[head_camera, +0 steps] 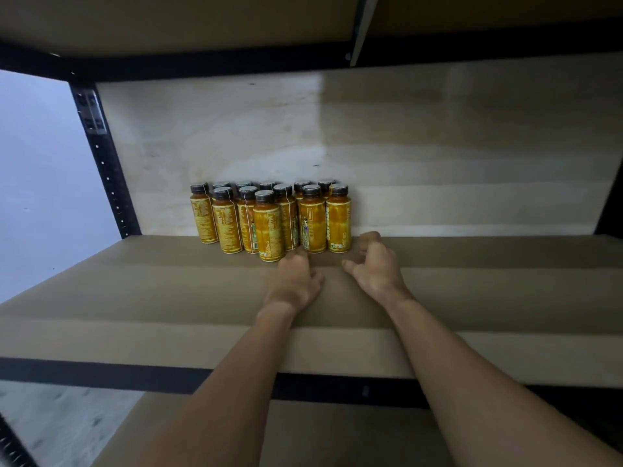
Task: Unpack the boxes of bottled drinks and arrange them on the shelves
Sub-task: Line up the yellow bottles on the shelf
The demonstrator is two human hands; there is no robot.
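Note:
Several orange drink bottles [269, 219] with dark caps stand upright in two rough rows at the back of a brown shelf board [135, 298], against the pale back panel. Just in front of the middle bottles, my left hand [295, 281] rests low over the board, fingers loosely curled and holding nothing. My right hand [374, 264] hovers beside the rightmost bottle [338, 220], fingers apart and bent, also empty. Both forearms reach in over the shelf's front edge. No box is in view.
A black metal upright [108, 170] with holes frames the shelf's left side, and a black front rail [101, 372] runs below the board. Another shelf [202, 25] lies overhead. A lower board [320, 436] shows beneath. A pale wall and floor are at the left.

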